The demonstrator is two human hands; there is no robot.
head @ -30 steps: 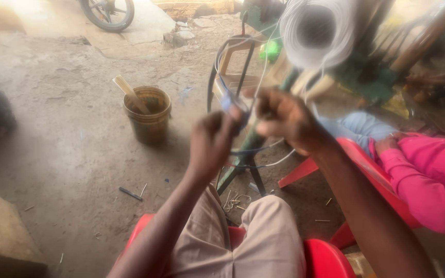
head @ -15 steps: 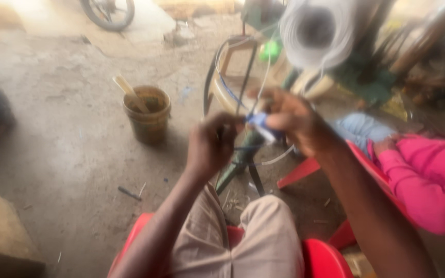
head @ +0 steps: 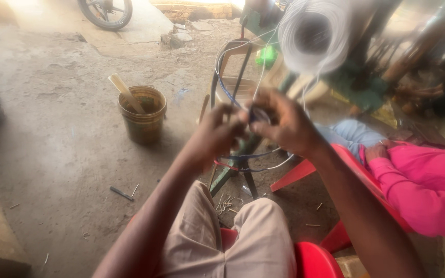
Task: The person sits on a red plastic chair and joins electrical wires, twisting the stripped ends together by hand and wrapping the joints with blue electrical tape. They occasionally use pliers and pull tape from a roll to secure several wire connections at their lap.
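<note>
Both hands meet in front of the knees. The left hand (head: 215, 135) is curled shut, its fingers (head: 233, 116) pinching a small dark ring (head: 259, 115); blur hides the exact grip. The right hand (head: 287, 123) closes on the same ring from the other side, fingertips touching it. 2 thin wires (head: 253, 155), 1 blue and 1 white, loop just below the fingers. Beyond the fingertips hangs a white wire coil (head: 312, 33) on a green machine (head: 359, 82). Well to the left of the fingers stands a bucket (head: 142, 117) holding a stick (head: 124, 92). Right of the fingers sits a person's pink sleeve (head: 423, 185) on a red chair (head: 359, 177).
</note>
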